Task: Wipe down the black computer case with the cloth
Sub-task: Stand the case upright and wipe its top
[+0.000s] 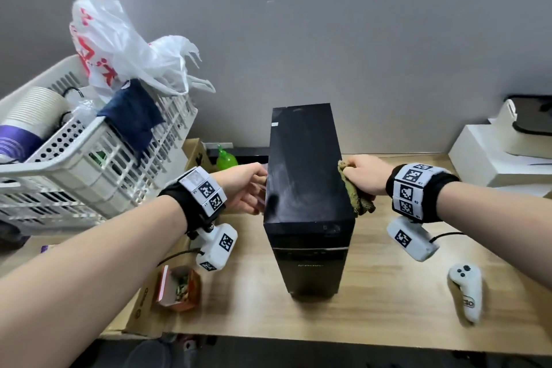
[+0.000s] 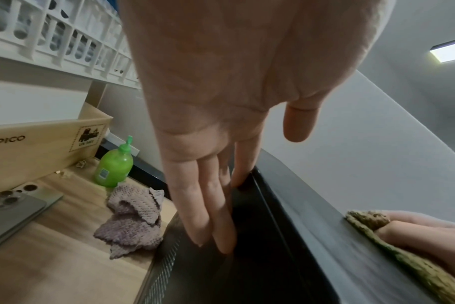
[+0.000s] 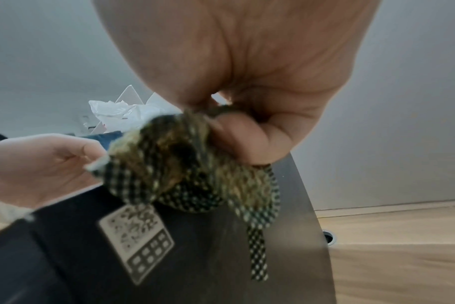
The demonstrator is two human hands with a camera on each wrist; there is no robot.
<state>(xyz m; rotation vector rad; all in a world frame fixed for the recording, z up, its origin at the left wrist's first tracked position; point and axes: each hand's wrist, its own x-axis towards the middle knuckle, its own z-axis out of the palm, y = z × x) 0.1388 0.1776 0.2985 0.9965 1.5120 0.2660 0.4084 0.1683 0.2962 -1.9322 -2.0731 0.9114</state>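
The black computer case (image 1: 307, 182) stands upright on the wooden desk (image 1: 251, 293), its front toward me. My left hand (image 1: 243, 188) lies flat against the case's left side with straight fingers (image 2: 208, 205), steadying it. My right hand (image 1: 363, 178) grips a bunched olive-green cloth (image 1: 355, 191) and holds it against the upper right edge of the case. In the right wrist view the cloth (image 3: 185, 162) hangs over the case's right panel (image 3: 195, 257), just above a white sticker (image 3: 138, 238). In the left wrist view the cloth (image 2: 392, 253) and right fingers show past the case's top.
A white laundry basket (image 1: 89, 164) with a plastic bag and blue cloth stands at the left. A green bottle (image 2: 114, 166), a grey-pink cloth (image 2: 133, 220), a phone (image 2: 11, 216) and a cardboard box (image 2: 44, 144) lie left of the case. A white controller (image 1: 466, 290) lies front right, white boxes (image 1: 493, 155) back right.
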